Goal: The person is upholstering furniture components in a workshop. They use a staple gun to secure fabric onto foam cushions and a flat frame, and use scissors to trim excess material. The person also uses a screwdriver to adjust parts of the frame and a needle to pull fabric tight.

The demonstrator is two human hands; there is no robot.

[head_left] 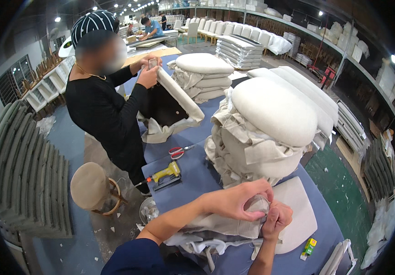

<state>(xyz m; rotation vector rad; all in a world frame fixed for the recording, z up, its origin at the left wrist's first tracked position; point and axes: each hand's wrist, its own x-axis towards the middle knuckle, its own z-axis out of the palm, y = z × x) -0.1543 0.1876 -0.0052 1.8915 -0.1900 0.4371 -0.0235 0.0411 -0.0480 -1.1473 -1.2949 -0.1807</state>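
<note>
My left hand (241,200) curves its thumb and fingers around a clear, rounded thing (256,204), perhaps a roll of tape; its kind is not certain. Right against it, my right hand (277,219) is closed with the fingertips pinched, and what they grip is too small to make out. Below both hands lies beige fabric (229,225) with a loose, frayed edge. A flat beige panel (300,215) with rounded corners rests on the blue-grey table (190,183) beside my right hand. Near its lower edge is a small yellow-and-green box (309,247).
Tall stacks of beige covered cushions (275,110) stand just beyond my hands. A yellow staple gun (167,172) and red-handled scissors (179,151) lie to the left. Across the table, a co-worker (105,101) in black handles a fabric-covered panel (174,96). A round stool (89,185) stands left.
</note>
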